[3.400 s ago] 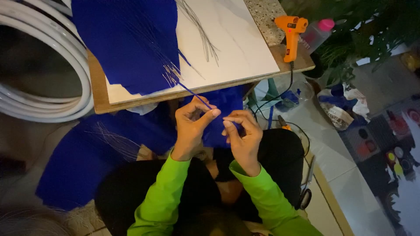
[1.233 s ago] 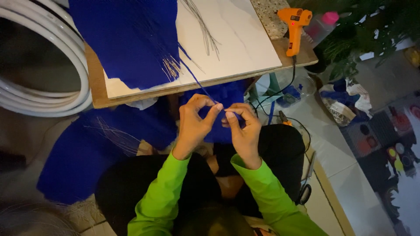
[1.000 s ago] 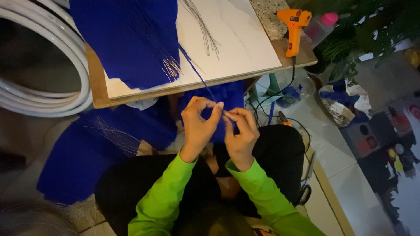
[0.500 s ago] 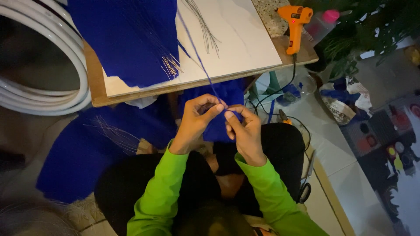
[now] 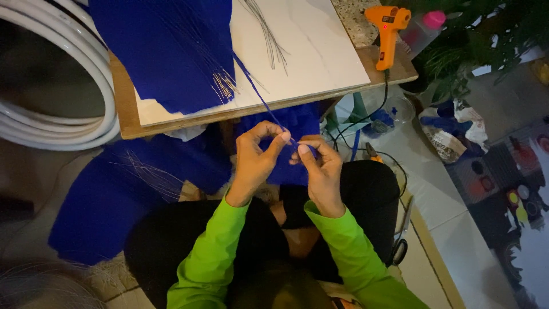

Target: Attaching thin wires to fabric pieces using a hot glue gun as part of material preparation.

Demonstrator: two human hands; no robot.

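Two hands, head view: raised together in front of the table edge, over the lap, fingertips almost meeting.
Left hand [image 5: 254, 163]: grip pinched, thumb and forefinger closed on the blue-wrapped wire [image 5: 260, 94] at its near end.
Right hand [image 5: 321, 171]: grip closed too, fingertips pressed on the same near end of the wire, just beside the left fingertips.
Blue-wrapped wire: thin, straight, slanting up and away from the fingers, crossing the table edge and ending over the white tabletop beside the blue sheet.
Blue sheet [image 5: 166, 48]: large, lying on the left part of the table, with pale wire tips [image 5: 223, 88] poking out at its lower right corner.
Table [image 5: 320, 51]: white marbled top on a wooden board.
Bare wires [image 5: 269, 34]: small loose bundle on the white top, well apart from the hands.
Glue gun [image 5: 387, 28]: orange, standing upright at the far right corner of the table, cord hanging down.
Bottle [image 5: 426, 28]: pink-capped, just right of the glue gun.
White hose [image 5: 63, 97]: coiled, left of the table.
Floor: more blue sheet [image 5: 108, 200] spread at the left of the knees, with thin wires lying on it.
Sleeves [image 5: 209, 252]: bright green, on both arms.
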